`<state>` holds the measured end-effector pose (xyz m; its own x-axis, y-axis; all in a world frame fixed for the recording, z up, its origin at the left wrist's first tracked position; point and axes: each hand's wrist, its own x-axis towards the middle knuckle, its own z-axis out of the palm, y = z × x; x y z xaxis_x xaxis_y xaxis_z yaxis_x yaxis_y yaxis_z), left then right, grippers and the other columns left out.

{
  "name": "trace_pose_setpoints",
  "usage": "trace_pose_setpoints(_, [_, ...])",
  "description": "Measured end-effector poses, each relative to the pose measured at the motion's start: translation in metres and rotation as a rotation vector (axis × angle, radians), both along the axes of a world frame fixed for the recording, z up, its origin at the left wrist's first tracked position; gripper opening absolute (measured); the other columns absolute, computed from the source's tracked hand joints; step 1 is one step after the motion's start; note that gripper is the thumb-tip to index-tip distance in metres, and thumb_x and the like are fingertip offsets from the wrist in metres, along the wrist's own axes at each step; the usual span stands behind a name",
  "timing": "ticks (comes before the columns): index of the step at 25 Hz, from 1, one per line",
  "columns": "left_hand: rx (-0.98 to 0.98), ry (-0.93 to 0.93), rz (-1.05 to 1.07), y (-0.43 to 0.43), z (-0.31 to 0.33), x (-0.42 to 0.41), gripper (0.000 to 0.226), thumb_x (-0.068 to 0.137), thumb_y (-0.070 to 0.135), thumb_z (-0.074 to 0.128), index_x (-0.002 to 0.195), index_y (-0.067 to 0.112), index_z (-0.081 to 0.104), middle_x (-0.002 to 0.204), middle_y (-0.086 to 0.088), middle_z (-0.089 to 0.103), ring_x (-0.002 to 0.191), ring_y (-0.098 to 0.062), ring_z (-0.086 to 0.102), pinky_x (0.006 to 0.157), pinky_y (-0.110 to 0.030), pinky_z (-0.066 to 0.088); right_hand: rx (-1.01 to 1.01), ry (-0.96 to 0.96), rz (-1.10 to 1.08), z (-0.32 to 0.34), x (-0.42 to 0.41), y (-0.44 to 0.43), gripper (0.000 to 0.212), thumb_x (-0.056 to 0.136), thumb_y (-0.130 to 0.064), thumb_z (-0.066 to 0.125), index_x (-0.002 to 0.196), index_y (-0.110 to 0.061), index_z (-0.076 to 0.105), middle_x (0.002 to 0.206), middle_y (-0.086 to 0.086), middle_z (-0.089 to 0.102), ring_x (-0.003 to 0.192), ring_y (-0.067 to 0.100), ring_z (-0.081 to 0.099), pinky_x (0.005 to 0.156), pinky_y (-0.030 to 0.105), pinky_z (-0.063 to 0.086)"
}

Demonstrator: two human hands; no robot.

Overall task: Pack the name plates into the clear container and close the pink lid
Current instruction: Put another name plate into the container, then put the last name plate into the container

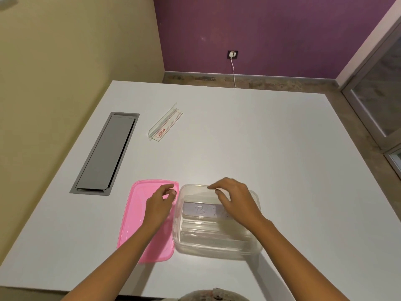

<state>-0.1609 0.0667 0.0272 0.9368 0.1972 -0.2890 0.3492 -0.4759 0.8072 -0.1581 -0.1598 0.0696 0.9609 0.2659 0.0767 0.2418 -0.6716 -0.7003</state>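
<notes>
The clear container (217, 222) is being seen low in the frame's centre on the white worktop (271, 148), with 1 name plate (201, 210) lying inside, its long axis running left to right; the writing on it is partly covered by the right hand (235, 197). Another name plate (166, 122) is lying at upper centre-left, its long axis running diagonally towards upper right. The pink lid (134, 216) is lying just beside the container's left side, long axis running top to bottom. The left hand (159, 203) is being held over it, fingers loosely curled and empty. The right hand's fingers are spread over the container's far rim; contact cannot be told.
</notes>
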Motion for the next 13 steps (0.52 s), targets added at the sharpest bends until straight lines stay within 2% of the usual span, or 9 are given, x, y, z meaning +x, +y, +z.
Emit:
trace_pose_setpoints(3, [0.039,-0.06,0.034,0.008,0.001,0.035,0.032,0.092,0.021,0.055,0.123,0.013,0.055,0.121,-0.005,0.062,0.104,-0.022,0.059,0.089,-0.029,0.045,-0.071,-0.034,-0.09,-0.007,0.033,0.006,0.023,0.09,-0.008,0.053,0.099,-0.021,0.069,0.102,-0.005,0.069,0.098,0.015,0.061,0.092,0.033,0.046])
trace_pose_setpoints(7, [0.33,-0.112,0.015,0.024,-0.001,0.102,0.04,0.09,0.021,0.058,0.127,0.01,0.049,0.127,-0.016,0.052,0.114,-0.033,0.051,0.093,-0.041,0.041,-0.245,-0.069,-0.173,-0.021,0.078,0.016,0.025,0.083,-0.002,0.056,0.092,-0.019,0.072,0.095,-0.001,0.072,0.087,0.023,0.065,0.09,0.039,0.044])
trace_pose_setpoints(11, [0.571,-0.072,0.032,0.035,-0.002,0.176,0.056,0.088,0.022,0.06,0.136,0.005,0.037,0.136,-0.02,0.041,0.12,-0.041,0.042,0.091,-0.05,0.042,-0.265,-0.012,-0.12,-0.033,0.111,0.022,0.025,0.084,-0.001,0.053,0.095,-0.015,0.071,0.098,0.003,0.071,0.09,0.025,0.064,0.089,0.038,0.042])
trace_pose_setpoints(13, [0.618,-0.046,0.039,0.041,-0.007,0.213,0.051,0.088,0.02,0.06,0.133,0.004,0.04,0.133,-0.021,0.045,0.117,-0.041,0.045,0.088,-0.051,0.046,-0.255,0.026,-0.075,-0.039,0.126,0.025,0.025,0.086,-0.002,0.052,0.098,-0.014,0.07,0.101,0.004,0.07,0.093,0.024,0.063,0.09,0.037,0.042])
